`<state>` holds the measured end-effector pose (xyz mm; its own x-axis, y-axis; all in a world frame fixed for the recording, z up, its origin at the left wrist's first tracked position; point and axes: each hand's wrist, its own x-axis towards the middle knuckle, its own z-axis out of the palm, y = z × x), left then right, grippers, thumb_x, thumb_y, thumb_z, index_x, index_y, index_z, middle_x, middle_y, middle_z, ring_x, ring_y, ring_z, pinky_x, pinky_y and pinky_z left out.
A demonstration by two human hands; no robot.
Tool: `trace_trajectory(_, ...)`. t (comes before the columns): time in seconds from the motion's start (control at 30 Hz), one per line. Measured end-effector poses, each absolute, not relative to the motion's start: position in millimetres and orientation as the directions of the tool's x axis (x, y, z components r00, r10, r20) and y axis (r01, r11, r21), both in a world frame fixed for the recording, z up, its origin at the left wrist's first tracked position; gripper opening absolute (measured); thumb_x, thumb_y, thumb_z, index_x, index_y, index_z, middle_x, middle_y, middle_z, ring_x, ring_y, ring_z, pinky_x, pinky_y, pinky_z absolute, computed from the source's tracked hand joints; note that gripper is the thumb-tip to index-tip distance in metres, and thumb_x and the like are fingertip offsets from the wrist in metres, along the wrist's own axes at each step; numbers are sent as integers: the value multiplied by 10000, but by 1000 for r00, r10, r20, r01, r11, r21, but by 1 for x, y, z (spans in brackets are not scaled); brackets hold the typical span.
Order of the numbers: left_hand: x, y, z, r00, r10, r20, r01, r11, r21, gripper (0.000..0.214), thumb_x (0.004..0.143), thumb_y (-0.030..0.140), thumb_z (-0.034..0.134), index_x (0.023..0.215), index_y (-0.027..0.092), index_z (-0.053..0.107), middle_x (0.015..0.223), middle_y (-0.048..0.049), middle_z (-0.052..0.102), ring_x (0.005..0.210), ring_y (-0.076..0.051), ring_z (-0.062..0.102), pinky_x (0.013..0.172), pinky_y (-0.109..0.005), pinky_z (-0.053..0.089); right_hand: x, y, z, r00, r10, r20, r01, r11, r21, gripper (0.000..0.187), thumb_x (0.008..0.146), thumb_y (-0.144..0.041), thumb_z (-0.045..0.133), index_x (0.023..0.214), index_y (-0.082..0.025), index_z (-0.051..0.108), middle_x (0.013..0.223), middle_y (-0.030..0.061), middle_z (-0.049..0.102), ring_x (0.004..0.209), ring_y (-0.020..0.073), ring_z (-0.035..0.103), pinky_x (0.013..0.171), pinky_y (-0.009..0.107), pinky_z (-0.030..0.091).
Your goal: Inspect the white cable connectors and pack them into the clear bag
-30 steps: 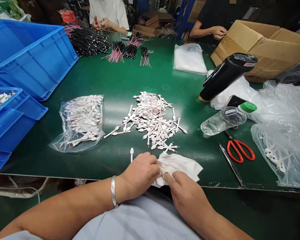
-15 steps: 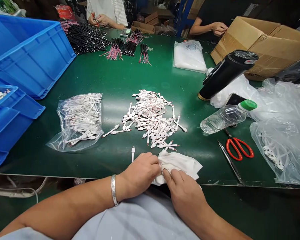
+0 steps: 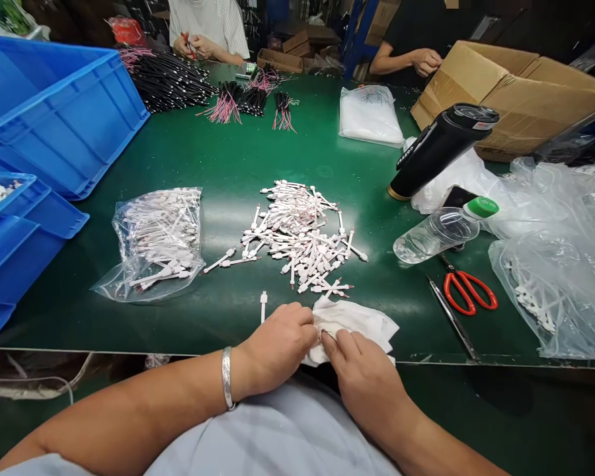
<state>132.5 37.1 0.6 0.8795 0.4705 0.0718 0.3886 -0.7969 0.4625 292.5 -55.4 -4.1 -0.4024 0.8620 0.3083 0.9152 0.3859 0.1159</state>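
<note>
My left hand [image 3: 277, 344] and my right hand [image 3: 364, 370] meet at the near edge of the green table [image 3: 228, 158], both with fingers closed on a crumpled white cloth [image 3: 359, 322]. What may lie inside the cloth is hidden. One white connector piece [image 3: 263, 303] lies just left of my left hand. Beyond the cloth spreads a loose pile of small white connectors [image 3: 302, 235]. A clear bag of the same connectors [image 3: 158, 241] rests to the left.
Blue bins [image 3: 54, 112] stack at the left. To the right lie a clear water bottle [image 3: 439, 235], a black tumbler [image 3: 439, 149], red scissors [image 3: 469, 291], tweezers [image 3: 453, 320], plastic bags [image 3: 560, 277] and a cardboard box [image 3: 515, 92]. Two other people work at the far side beside black wire bundles [image 3: 178, 82].
My right hand has slid slightly left along the cloth toward my left hand. The view has shifted a little; the table items stay put.
</note>
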Motion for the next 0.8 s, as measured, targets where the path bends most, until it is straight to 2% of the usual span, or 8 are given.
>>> trace_trajectory(0.33, 133, 39, 0, 887, 450, 105, 358, -814, 457, 267, 911, 163, 385, 732, 143, 582, 773, -31, 552, 695, -132, 423, 660, -262, 357, 290, -50, -5, -364, 869, 337, 930, 357, 84, 336, 857, -41, 322, 928, -114, 642, 634, 58, 514, 571, 172, 402, 511, 296, 282)
trace_trajectory(0.43, 132, 38, -1, 869, 476, 134, 358, -792, 494, 262, 909, 178, 403, 734, 145, 595, 773, -38, 558, 711, -136, 443, 667, -260, 373, 307, -38, 6, -306, 906, 293, 926, 355, -130, 342, 862, -84, 340, 919, -180, 663, 663, 37, 538, 591, 152, 462, 512, 262, 352)
trace_trajectory(0.5, 131, 37, -3, 854, 493, 164, 345, -775, 529, 244, 903, 180, 421, 744, 145, 602, 799, -44, 568, 738, -139, 459, 689, -259, 389, 334, -30, 19, -143, 925, 353, 909, 264, -323, 297, 872, -128, 396, 1018, -211, 641, 748, 19, 571, 633, 122, 516, 550, 231, 413)
trace_trajectory(0.53, 130, 37, -3, 849, 497, 178, 337, -770, 542, 233, 900, 181, 429, 750, 146, 604, 810, -46, 573, 751, -141, 465, 698, -260, 395, 351, -26, 28, 15, 869, 495, 907, 196, -372, 247, 863, -164, 462, 1030, -214, 639, 775, 16, 583, 645, 118, 529, 572, 234, 433)
trace_trajectory(0.6, 129, 37, -4, 842, 504, 194, 328, -762, 558, 215, 895, 185, 440, 761, 144, 604, 820, -50, 581, 764, -145, 474, 704, -264, 405, 389, -17, 45, 287, 604, 744, 935, -8, -354, 237, 762, -263, 649, 981, -175, 668, 729, 18, 581, 624, 134, 527, 579, 270, 443)
trace_trajectory(0.67, 128, 37, -5, 837, 510, 200, 329, -760, 561, 210, 893, 187, 442, 766, 142, 603, 813, -53, 584, 760, -148, 478, 697, -266, 413, 424, -5, 61, 344, 318, 883, 936, -184, -299, 285, 715, -322, 685, 925, -130, 697, 697, 37, 581, 652, 171, 555, 615, 321, 455)
trace_trajectory(0.73, 128, 38, -5, 835, 510, 206, 327, -761, 561, 207, 891, 188, 443, 771, 139, 604, 812, -57, 586, 756, -150, 482, 692, -268, 420, 450, 8, 73, 317, 251, 915, 940, -214, -266, 264, 731, -304, 650, 885, -100, 713, 706, 69, 610, 722, 210, 599, 672, 358, 478)
trace_trajectory(0.8, 128, 38, -5, 836, 505, 212, 318, -763, 563, 199, 888, 187, 447, 777, 139, 605, 815, -59, 589, 758, -151, 488, 693, -270, 425, 464, 19, 80, 260, 335, 906, 962, -170, -213, 264, 773, -279, 583, 896, -83, 711, 807, 118, 649, 832, 233, 621, 748, 367, 484)
